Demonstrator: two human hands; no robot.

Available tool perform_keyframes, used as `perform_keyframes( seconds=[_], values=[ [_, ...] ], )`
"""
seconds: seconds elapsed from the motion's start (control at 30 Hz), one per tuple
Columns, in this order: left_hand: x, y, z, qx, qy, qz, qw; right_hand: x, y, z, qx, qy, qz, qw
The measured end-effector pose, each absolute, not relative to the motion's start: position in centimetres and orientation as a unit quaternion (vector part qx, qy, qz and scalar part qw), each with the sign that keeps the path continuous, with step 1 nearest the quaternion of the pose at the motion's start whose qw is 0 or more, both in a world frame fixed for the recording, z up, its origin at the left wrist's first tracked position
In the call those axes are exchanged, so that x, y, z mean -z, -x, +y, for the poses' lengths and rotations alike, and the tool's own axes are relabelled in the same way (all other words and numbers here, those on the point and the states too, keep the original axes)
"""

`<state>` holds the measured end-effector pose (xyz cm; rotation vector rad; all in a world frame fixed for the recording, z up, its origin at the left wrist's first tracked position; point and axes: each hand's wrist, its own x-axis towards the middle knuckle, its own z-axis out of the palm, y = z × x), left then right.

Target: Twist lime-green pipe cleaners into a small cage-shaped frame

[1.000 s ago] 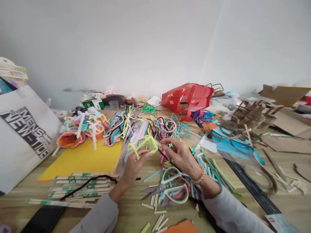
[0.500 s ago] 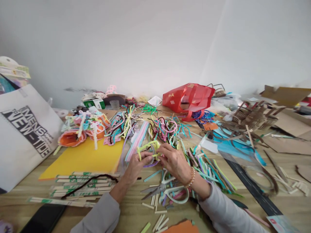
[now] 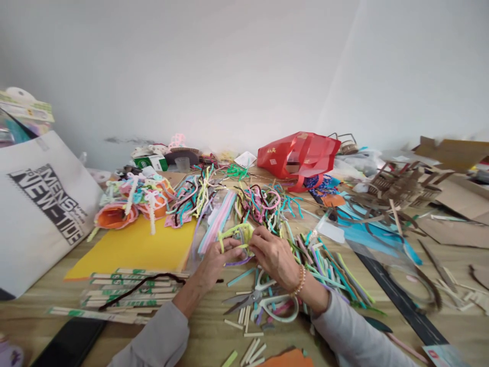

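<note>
Between my two hands is a small frame of bent yellow-green pipe cleaners (image 3: 236, 232), held above the table's middle. My left hand (image 3: 214, 262) pinches its lower left side, thumb and fingers together. At its right side, my right hand (image 3: 273, 252) grips it with bent fingers; the fingertips partly hide the spot. Under my right hand lie scissors with pale handles (image 3: 280, 307), their blades apart and pointing left. Cut pipe cleaners (image 3: 324, 265) in teal, purple and green are heaped right of that hand. A bundle of pastel pipe cleaners (image 3: 217, 224) lies just behind the frame.
Wrapped chopsticks (image 3: 126, 293), a yellow sheet (image 3: 133, 250) and a phone (image 3: 69, 342) lie left. A white bag (image 3: 42, 214) stands at far left. Behind are tangled pipe cleaners (image 3: 263, 201) and a red bag (image 3: 298, 155). Brown woven pieces (image 3: 405, 186) sit at right. Short sticks (image 3: 252, 351) lie in front.
Both hands keep hold of the pipe-cleaner frame. My fingers have shifted slightly on it, and the whole view has moved a little.
</note>
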<state>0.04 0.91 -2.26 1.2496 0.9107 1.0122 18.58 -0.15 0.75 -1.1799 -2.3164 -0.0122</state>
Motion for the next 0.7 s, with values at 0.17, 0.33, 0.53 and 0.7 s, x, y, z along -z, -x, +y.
perform_keyframes(
  seconds=[0.17, 0.33, 0.53, 0.7],
  values=[
    [2.1, 0.1, 0.9, -0.433, -0.532, 0.367, 0.628, -0.6, -18.5, -0.2, 0.01, 0.437, -0.861, 0.259],
    [2.3, 0.0, 1.0, -0.431, -0.56, 0.397, 0.585, -0.5, -18.4, -0.2, 0.005, 0.435, -0.863, 0.257],
    [1.9, -0.4, 0.5, -0.432, -0.634, 0.449, 0.457, -1.5, -18.7, -0.3, -0.076, 0.423, -0.86, 0.276],
    [1.7, -0.8, 0.1, -0.432, -0.721, 0.456, 0.293, -2.1, -18.8, -0.1, -0.195, 0.415, -0.807, 0.372]
  ],
)
